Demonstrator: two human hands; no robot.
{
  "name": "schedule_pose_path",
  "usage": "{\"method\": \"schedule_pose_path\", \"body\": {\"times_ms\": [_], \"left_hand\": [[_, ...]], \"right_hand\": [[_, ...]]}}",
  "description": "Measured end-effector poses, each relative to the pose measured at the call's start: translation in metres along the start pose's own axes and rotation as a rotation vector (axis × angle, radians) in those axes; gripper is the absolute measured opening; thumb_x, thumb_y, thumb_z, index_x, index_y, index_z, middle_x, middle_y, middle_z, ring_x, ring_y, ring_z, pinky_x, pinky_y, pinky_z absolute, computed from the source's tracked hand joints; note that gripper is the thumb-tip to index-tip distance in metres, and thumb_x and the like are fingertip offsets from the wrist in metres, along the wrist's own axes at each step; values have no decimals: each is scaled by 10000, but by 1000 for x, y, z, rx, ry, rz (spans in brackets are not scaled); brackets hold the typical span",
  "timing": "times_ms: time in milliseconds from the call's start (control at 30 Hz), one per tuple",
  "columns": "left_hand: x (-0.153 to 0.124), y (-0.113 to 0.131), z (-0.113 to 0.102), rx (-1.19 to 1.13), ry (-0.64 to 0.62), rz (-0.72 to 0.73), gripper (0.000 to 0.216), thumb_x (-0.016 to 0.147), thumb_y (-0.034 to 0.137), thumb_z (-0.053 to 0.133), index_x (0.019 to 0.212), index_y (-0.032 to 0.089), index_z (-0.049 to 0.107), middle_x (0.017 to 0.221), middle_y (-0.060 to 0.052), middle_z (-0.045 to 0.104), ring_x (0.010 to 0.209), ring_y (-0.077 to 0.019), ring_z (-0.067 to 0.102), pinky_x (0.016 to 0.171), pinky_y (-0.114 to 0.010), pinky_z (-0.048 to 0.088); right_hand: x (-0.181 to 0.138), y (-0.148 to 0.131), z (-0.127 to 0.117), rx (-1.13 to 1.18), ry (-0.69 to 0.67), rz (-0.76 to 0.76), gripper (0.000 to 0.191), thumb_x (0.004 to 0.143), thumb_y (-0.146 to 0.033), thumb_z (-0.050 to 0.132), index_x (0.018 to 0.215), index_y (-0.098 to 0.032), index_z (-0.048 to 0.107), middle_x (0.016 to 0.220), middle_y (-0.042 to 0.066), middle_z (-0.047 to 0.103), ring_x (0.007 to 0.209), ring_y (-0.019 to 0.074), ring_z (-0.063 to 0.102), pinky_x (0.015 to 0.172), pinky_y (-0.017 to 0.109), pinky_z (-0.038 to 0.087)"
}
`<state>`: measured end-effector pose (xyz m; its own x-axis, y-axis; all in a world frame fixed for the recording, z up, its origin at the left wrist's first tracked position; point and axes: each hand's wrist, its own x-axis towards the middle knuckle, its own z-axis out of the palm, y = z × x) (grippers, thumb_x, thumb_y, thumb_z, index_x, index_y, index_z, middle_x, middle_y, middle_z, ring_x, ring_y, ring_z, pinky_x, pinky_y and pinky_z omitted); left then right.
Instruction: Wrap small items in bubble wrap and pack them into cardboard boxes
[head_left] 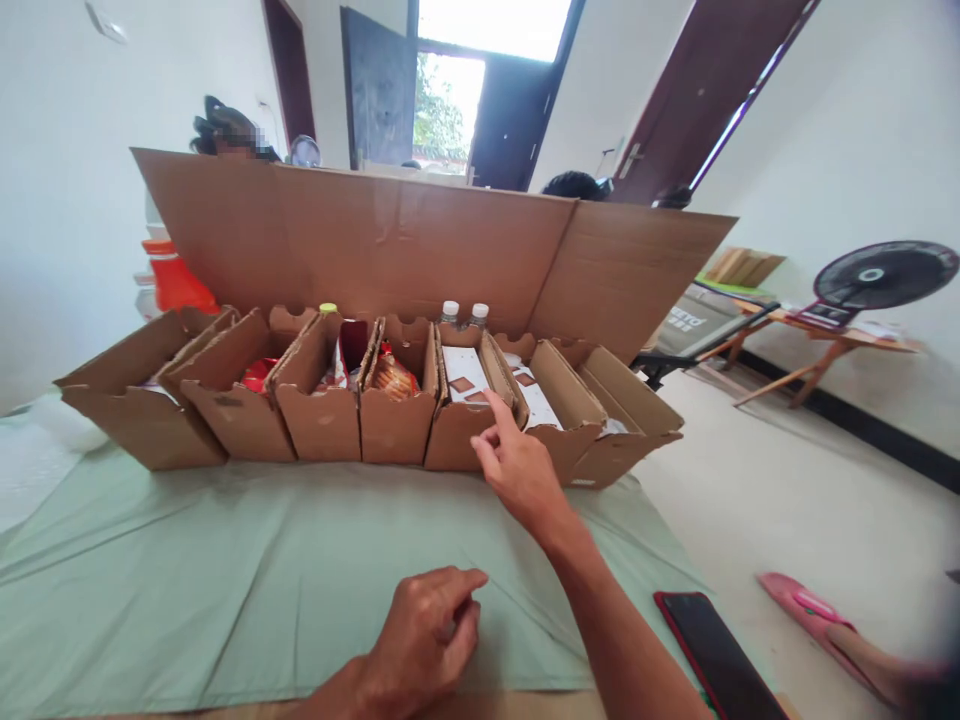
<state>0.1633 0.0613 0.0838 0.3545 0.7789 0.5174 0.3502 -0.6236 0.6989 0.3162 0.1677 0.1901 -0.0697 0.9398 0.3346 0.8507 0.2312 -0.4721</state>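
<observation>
Right hand (pixel 523 472), grip released, points near the white carton (pixel 459 366) inside a bin (pixel 452 440), centre frame; left hand (pixel 430 622), lower centre, loosely released. Best keep the finger steady, clear of cardboard edges.

Brn bins (pixel 328 430); pale-grn cloth (pixel 300 570); red-edged blk phone (pixel 716 645).

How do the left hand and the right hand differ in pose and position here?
The right hand has its index finger extended, while the left hand is loosely curled. The right hand is at the row of cardboard boxes, its fingertip by a white packet; the left hand is lower in the picture, over the green cloth. Both are bare, and neither appears to hold anything.
</observation>
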Motion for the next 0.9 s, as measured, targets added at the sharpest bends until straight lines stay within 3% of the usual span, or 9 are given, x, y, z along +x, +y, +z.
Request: {"method": "schedule_pose_path", "body": {"times_ms": [100, 200, 300, 433, 533, 600, 667, 767, 900], "left_hand": [[-11, 1, -19, 1, 48, 18, 330, 867, 123, 480, 1082, 167, 727, 705, -34, 742, 589, -164, 688, 579, -247, 560], [-29, -7, -36, -11, 97, -33, 311, 868, 121, 499, 1071, 185, 726, 738, -28, 758, 608, -154, 709, 601, -232, 579], [-47, -13, -51, -23, 147, -74, 300, 866, 135, 531, 1076, 213, 730, 781, -24, 778, 625, -147, 728, 606, -212, 593], [-61, -12, -73, -50, 178, -124, 272, 878, 154, 558, 1055, 245, 743, 748, 7, 764, 613, -133, 722, 599, -191, 594], [-60, -10, -90, -85, 211, -195, 241, 900, 195, 573, 1073, 233, 735, 754, 4, 748, 639, -135, 715, 619, -208, 599], [-51, -11, -99, -107, 238, -282, 297, 897, 240, 595, 1174, 224, 703, 883, -32, 765, 753, -163, 734, 706, -267, 621], [-36, -13, -103, -159, 240, -361, 478, 877, 289, 626, 1351, 229, 606, 1164, -93, 746, 1001, -219, 732, 881, -368, 613], [-8, -17, -99, -317, 154, -398, 768, 833, 348, 657, 1545, 240, 390, 1514, -142, 550, 1373, -306, 545, 1127, -519, 459], [8, -11, -84, -466, -57, -418, 757, 807, 382, 648, 1509, 181, 446, 1524, -166, 537, 1389, -348, 520, 1166, -558, 404]], "right_hand": [[33, -6, 13, -149, 5, 57, 373, 872, -185, 567, 1220, -224, 695, 757, 66, 755, 720, 270, 719, 671, 327, 486], [29, -9, 18, -173, 39, 51, 232, 899, -192, 520, 986, -223, 733, 755, 76, 755, 716, 256, 719, 652, 310, 465], [-11, -21, 10, -164, 66, 27, 235, 918, -227, 474, 950, -231, 707, 800, 50, 768, 723, 228, 722, 650, 289, 472], [-97, -34, -25, -82, 134, -23, 218, 915, -271, 482, 965, -249, 693, 807, 17, 772, 655, 189, 718, 603, 265, 516], [-159, -29, -57, -34, 205, -97, 188, 876, -275, 561, 992, -289, 708, 811, -1, 781, 618, 193, 728, 578, 274, 569], [-191, -17, -73, -51, 212, -142, 247, 834, -223, 573, 1007, -318, 721, 817, -17, 788, 629, 202, 744, 593, 285, 601], [-213, -2, -83, -68, 211, -173, 337, 793, -177, 560, 1030, -343, 732, 837, -34, 796, 651, 209, 758, 620, 297, 623], [-231, 19, -88, -103, 227, -186, 413, 799, -177, 562, 1116, -376, 737, 909, -42, 807, 741, 220, 780, 663, 311, 641], [-241, 33, -84, -188, 266, -122, 504, 881, -278, 598, 1368, -402, 641, 1158, -3, 782, 1012, 271, 765, 831, 387, 641]]}}
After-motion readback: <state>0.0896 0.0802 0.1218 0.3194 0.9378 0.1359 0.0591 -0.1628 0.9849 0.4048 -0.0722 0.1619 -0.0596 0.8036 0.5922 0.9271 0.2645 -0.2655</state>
